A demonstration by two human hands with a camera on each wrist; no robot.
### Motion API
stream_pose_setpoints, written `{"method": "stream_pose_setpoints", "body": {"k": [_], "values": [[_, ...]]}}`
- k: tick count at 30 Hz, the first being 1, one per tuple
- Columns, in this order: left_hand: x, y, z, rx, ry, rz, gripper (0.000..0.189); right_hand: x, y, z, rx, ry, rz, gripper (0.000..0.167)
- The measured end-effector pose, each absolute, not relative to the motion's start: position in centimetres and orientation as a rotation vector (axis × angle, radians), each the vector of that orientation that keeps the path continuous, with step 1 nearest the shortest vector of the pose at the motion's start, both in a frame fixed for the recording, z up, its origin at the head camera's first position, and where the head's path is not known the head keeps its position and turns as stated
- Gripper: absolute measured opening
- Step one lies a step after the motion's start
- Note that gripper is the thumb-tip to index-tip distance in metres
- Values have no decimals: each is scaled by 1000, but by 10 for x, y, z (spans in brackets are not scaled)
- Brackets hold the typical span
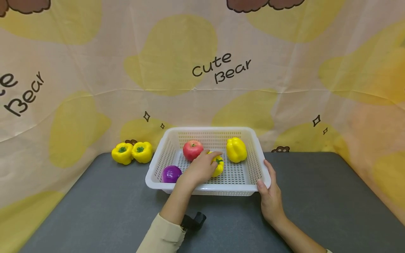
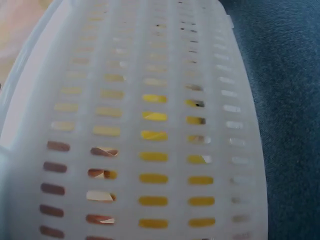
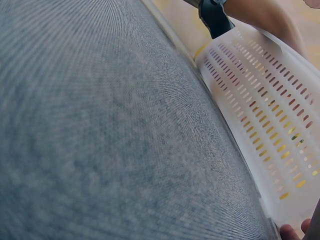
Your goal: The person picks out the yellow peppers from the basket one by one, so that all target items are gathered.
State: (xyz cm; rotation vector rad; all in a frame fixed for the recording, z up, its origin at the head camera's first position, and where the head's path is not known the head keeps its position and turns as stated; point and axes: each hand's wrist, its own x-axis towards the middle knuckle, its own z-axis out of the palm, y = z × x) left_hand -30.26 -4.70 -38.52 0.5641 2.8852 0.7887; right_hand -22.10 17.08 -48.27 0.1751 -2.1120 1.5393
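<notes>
In the head view my left hand reaches over the front rim into a white plastic basket and holds a yellow bell pepper, whose left part the hand hides. Close behind that hand lies a red apple. A purple ball-like item sits in the front left corner, and another yellow bell pepper at the back right. My right hand grips the basket's front right corner, thumb on the rim. The slotted basket wall fills most of the left wrist view.
Two yellow bell peppers stand on the dark grey table, left of the basket. A patterned cloth hangs behind the table. A black device is strapped to my left wrist.
</notes>
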Motion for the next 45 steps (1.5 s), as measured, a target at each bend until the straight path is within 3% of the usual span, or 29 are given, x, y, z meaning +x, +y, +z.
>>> {"method": "stream_pose_setpoints", "body": {"k": [25,45], "values": [[-309,-67,-381,359,2880,935,61,-222,169,-481,200,-2116,1537,64],[-315,-82,-377,364,2832,1009,68,-221,171,-483,175,-2109,1543,64]]}}
